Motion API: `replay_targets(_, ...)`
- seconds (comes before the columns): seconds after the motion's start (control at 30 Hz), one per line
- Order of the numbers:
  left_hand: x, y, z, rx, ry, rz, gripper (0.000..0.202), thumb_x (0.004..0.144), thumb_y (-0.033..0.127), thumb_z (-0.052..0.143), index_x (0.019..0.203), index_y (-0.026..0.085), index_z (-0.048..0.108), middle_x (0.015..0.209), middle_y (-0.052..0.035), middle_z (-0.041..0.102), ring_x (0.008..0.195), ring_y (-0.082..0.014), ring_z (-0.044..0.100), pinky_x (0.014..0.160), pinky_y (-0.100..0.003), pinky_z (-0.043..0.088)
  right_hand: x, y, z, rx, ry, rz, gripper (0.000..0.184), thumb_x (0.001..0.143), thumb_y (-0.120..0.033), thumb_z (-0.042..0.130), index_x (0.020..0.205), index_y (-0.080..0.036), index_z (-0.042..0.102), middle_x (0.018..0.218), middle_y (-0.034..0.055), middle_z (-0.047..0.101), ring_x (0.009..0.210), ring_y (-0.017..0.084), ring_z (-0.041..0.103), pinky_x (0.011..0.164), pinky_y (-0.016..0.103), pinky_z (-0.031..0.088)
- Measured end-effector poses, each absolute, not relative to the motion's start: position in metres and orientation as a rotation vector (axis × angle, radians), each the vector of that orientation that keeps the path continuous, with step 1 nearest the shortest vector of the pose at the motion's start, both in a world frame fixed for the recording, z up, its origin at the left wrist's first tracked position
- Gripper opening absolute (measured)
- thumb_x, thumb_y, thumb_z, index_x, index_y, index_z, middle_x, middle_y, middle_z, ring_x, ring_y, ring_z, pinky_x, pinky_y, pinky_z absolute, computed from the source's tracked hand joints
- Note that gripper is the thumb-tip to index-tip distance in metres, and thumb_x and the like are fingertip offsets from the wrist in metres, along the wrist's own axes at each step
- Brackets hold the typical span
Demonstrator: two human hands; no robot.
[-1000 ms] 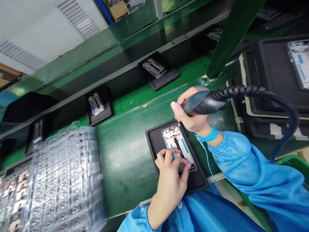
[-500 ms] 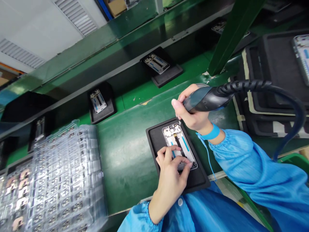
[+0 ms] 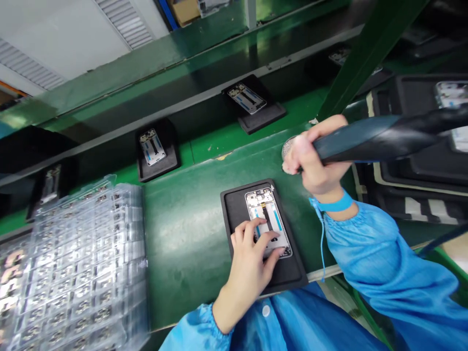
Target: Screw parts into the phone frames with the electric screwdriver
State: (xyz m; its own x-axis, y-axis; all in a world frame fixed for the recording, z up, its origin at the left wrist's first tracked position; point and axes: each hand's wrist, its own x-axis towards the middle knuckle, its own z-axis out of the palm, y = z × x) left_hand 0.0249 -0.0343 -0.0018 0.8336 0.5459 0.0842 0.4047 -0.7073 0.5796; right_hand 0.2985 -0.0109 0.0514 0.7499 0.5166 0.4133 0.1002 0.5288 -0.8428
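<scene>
While the left hand [image 3: 250, 258] lies over its lower half, an opened phone chassis [image 3: 272, 226] sits face-up in a black foam tray [image 3: 237, 207] at the near edge of the green workbench [image 3: 183, 253]. Chassis: slim silvery rim, rounded corners, long side slanting down to the right. Upper end carries a pale circuit board [image 3: 260, 196] with small dark and metallic parts; yellowish patch just below it, then a black flex strip [image 3: 267, 217] running down the middle. Light inner plate, bright blue strips [image 3: 277, 220] on both sides of the flex; lower end has a dark band with small details, partly covered by fingers. Left fingers loosely bent and spread, gap between thumb and index, nothing seen pinched; thumb tip at the chassis's lower end, index and middle over the plate, can't tell how firmly they touch. Right hand [image 3: 320, 158], a bit blurred, has its fingers closed around a dark corded handheld device [image 3: 358, 139], held up beyond the tray's right side; grey rounded end shows past the fingers. Blue wristband [image 3: 338, 202] on that wrist, blue sleeves on both arms. Left of the tray, well apart: tall stack of clear plastic trays [image 3: 87, 268] with small metallic parts. Behind the bench, similar chassis [image 3: 246, 98] in black trays on a lower green surface [image 3: 204, 146].
</scene>
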Motion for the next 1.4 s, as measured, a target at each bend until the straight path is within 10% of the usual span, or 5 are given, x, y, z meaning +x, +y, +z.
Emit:
replay_targets(0.63, 0.067, 0.072, 0.000, 2.561, 0.497, 0.295, 0.067, 0.092, 0.058, 0.115, 0.145, 0.027, 0.087, 0.147, -0.0136, 0.080, 0.143, -0.0419, 0.071, 0.124, -0.059, 0.057, 0.363, -0.021, 0.041, -1.127, -0.696, 0.188, 0.057, 0.095, -0.061, 0.107, 0.102, -0.029, 0.061, 0.057, -0.0136, 0.059, 0.039, 0.012, 0.051, 0.044, 0.026, 0.051)
replay_targets(1.4, 0.063, 0.059, -0.005, 2.577, 0.575, 0.435, 0.058, 0.097, 0.043, 0.110, 0.146, 0.024, 0.086, 0.148, -0.0156, 0.079, 0.149, -0.0445, 0.072, 0.126, -0.063, 0.059, 0.364, -0.025, 0.038, -1.205, -0.702, 0.204, 0.060, 0.095, -0.065, 0.107, 0.101, -0.030, 0.059, 0.058, -0.0131, 0.057, 0.041, 0.012, 0.053, 0.046, 0.027, 0.051)
